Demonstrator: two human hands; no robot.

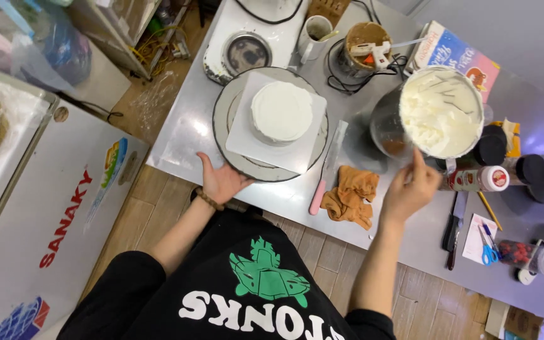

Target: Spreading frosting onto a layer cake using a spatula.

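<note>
A small round cake (281,111) coated in white cream sits on a white square board (254,140) on a grey turntable (223,129). My left hand (220,179) rests with spread fingers on the turntable's near rim. My right hand (411,186) is raised with a finger pointing up at the rim of a glass mixing bowl (387,129) full of white cream (441,112); it holds nothing I can make out.
A pink-handled spatula knife (327,170) and a crumpled orange cloth (351,195) lie between the hands. Jars, a sprinkle bottle (478,179), blue scissors (488,249), a mug (313,33) and a hot glue gun (373,51) crowd the steel table. A chest freezer (45,208) stands at left.
</note>
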